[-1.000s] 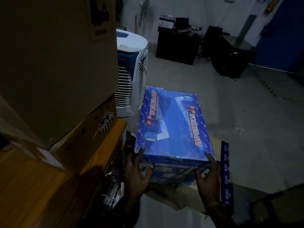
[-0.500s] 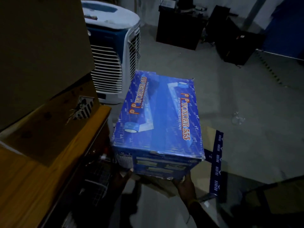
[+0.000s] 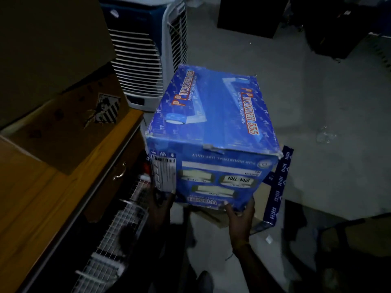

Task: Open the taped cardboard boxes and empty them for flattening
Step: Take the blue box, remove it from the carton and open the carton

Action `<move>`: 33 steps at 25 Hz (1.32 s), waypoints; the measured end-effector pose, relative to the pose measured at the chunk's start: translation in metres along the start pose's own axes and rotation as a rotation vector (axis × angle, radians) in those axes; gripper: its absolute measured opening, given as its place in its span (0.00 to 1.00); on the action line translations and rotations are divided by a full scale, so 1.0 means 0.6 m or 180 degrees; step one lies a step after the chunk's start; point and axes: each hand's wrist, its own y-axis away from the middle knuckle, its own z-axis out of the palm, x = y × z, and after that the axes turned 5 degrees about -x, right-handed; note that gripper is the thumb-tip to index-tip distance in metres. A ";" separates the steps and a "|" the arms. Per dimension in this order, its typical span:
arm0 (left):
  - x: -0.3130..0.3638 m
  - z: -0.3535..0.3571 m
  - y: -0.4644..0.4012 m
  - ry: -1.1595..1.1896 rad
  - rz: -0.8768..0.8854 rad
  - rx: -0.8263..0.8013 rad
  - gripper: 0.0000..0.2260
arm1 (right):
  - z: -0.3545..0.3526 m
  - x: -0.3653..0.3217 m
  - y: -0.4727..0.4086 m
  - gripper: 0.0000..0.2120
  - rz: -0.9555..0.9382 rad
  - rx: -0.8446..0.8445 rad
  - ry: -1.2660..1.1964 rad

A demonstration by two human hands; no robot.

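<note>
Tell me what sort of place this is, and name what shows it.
Probably a dim storeroom or back office. A person's hands hold a blue tape carton over a bare concrete floor, with an air cooler behind it, brown cardboard boxes stacked on a wooden desk, and dark furniture at the far wall.

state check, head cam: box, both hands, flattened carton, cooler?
Blue tape box: closed, held up off the floor.
Left hand: at the box's lower left corner, grip too dark to tell.
Right hand: grips the bottom edge.
Flattened carton: flat on the floor.
Air cooler: upright.
</note>
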 end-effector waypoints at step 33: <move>0.304 -0.253 0.556 0.1698 0.1205 0.1462 0.17 | -0.070 -0.235 0.487 0.33 -0.1439 -0.0821 -0.0791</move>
